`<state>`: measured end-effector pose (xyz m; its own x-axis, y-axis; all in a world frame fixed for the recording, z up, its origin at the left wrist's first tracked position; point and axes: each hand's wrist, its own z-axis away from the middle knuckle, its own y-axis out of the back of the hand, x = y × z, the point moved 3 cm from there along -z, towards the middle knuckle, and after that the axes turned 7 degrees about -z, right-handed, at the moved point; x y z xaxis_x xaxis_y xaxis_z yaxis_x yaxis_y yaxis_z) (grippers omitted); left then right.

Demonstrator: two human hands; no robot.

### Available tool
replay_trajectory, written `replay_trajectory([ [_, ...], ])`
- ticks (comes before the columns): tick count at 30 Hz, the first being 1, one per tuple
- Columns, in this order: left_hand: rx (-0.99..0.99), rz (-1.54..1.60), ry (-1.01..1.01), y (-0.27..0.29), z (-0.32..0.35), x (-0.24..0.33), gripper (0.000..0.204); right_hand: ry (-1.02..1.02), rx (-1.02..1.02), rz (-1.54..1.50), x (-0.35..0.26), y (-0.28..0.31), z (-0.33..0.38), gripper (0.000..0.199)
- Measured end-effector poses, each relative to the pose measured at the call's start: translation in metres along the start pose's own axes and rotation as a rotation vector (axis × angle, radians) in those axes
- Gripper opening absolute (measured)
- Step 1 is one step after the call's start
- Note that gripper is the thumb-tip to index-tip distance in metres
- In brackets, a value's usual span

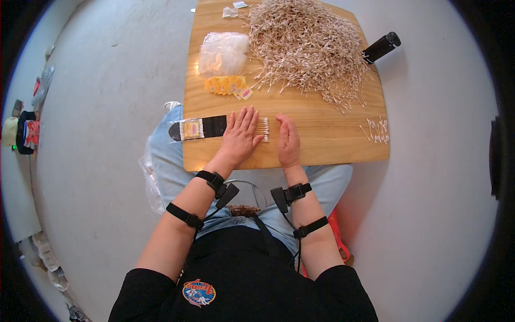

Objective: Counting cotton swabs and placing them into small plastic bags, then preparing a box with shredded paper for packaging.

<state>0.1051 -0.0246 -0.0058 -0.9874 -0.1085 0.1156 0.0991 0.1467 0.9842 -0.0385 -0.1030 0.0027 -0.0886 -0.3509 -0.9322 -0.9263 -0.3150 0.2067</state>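
Your left hand (240,134) lies spread flat on the row of thin wooden cotton swabs (262,127) — right hand (288,140) edge-on, fingers together, on the light wooden counter (322,139).

One heap of cotton swabs (306,45), one clear bag pile (222,52), one black cylinder (381,47), two hands.

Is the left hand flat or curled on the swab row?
Flat: the left hand lies palm-down, fingers spread, on the cotton swabs.
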Motion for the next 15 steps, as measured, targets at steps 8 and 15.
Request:
replay_trajectory([
  [8, 0.005, 0.061, -0.023, 0.0017, 0.0059, -0.0001, 0.058, 0.025, 0.015, 0.024, -0.0036, -0.0008, -0.0004, 0.025],
  [15, 0.054, 0.044, 0.031, 0.0061, -0.0024, 0.0066, 0.052, 0.030, 0.023, 0.020, -0.0060, -0.0019, 0.0005, 0.025],
])
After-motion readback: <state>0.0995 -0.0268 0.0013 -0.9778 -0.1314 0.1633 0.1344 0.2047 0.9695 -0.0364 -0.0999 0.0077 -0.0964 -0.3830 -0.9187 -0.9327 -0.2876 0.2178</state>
